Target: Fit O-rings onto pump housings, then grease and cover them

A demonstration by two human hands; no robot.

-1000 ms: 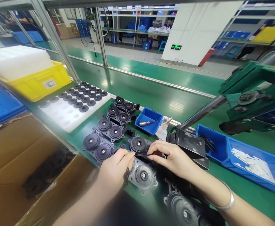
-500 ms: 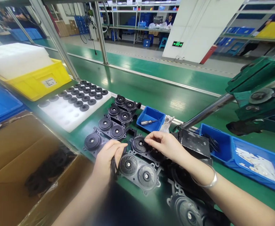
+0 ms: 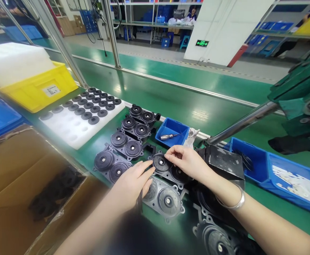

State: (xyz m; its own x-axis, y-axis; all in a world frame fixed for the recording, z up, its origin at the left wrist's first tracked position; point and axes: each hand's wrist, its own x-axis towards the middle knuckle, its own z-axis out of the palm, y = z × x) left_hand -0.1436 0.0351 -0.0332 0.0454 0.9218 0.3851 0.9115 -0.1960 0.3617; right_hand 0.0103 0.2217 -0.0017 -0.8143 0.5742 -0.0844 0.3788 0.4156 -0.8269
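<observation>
My right hand (image 3: 190, 163) pinches the rim of a round black disc (image 3: 160, 162) seated in a black two-disc plate (image 3: 180, 174) on the green belt. My left hand (image 3: 132, 186) reaches to the same disc from the left, fingers stretched out and touching its edge, while a thin dark tool (image 3: 140, 203) stays tucked under its palm. A grey two-disc plate (image 3: 165, 202) lies just in front of both hands. Several more black two-disc plates (image 3: 129, 140) lie in a row behind them.
A white foam tray (image 3: 72, 129) carries rows of small black discs. A yellow bin (image 3: 41, 90) and an open cardboard box (image 3: 24, 184) sit at left. Blue bins (image 3: 172, 129) (image 3: 277, 177), a black block (image 3: 224, 161) and a green lever press (image 3: 298, 102) stand at right.
My left hand has gone from gripping the tool beside the grey plate to stretching its fingers toward the disc. My right hand stays pinched on the disc's rim.
</observation>
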